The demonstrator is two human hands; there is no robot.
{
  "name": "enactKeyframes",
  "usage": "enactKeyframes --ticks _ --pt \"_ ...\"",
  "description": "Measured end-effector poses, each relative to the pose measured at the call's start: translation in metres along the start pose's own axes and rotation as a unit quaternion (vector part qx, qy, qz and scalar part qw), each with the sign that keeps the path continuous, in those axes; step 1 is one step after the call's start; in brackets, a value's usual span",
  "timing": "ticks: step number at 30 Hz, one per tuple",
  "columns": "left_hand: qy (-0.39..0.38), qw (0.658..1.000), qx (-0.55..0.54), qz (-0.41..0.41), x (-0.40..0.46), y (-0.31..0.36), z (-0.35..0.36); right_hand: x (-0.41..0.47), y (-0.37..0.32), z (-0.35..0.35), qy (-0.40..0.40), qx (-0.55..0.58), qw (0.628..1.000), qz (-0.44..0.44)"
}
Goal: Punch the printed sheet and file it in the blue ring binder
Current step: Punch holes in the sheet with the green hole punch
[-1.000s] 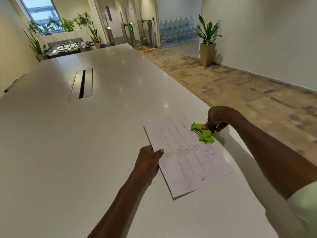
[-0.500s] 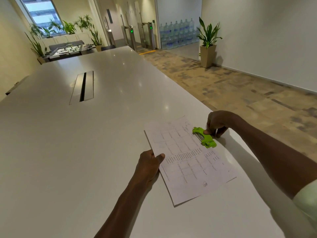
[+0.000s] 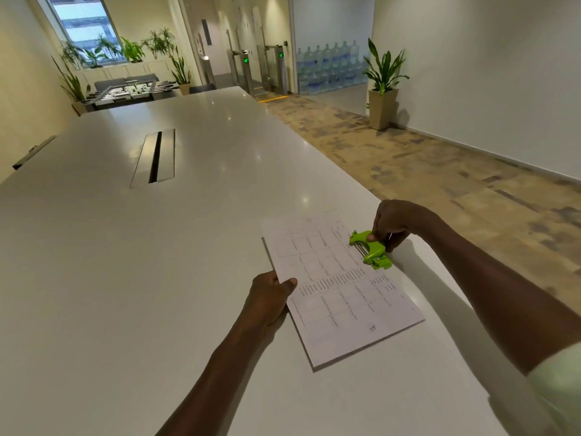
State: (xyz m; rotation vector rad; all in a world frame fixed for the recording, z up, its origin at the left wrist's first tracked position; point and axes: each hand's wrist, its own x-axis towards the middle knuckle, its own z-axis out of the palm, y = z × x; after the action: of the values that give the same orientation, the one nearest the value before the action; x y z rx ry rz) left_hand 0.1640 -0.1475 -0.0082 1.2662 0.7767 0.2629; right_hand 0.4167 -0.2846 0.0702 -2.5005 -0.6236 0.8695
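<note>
Left hand (image 3: 269,297) pinches the sheet's (image 3: 338,287) left edge flat on the white counter (image 3: 157,278), right hand (image 3: 393,221) grips the green punch (image 3: 371,249) on its right edge.

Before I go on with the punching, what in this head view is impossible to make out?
- Blue ring binder: nowhere in the head view.
- Printed white sheet: text too small to read.
- Holes: the bright green hole punch covers that edge.
- Right hand: lower fingers hidden behind the punch.
- Left hand: fingertips hidden under the sheet's edge.
</note>
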Motion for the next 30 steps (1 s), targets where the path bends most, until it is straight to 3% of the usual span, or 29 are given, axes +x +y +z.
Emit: enactKeyframes --ticks 23,25,27,29,30 --pt "0.052 0.997 -0.043 0.032 -0.039 0.007 -0.052 -0.010 -0.002 0.011 0.058 -0.009 0.998 0.012" --pt "0.059 0.997 -0.033 0.042 -0.044 0.010 -0.061 -0.016 -0.004 0.014 0.104 -0.081 0.991 -0.001" --pt "0.071 0.996 -0.011 0.054 -0.049 0.015 -0.072 -0.024 -0.011 0.024 0.224 -0.166 0.960 -0.033" --pt "0.086 0.994 0.014 0.063 -0.051 0.017 -0.086 -0.030 -0.022 0.041 0.300 -0.134 0.942 -0.074" --pt "0.091 0.993 0.028 0.066 -0.052 0.018 -0.093 -0.033 -0.029 0.050 0.295 -0.077 0.947 -0.097"
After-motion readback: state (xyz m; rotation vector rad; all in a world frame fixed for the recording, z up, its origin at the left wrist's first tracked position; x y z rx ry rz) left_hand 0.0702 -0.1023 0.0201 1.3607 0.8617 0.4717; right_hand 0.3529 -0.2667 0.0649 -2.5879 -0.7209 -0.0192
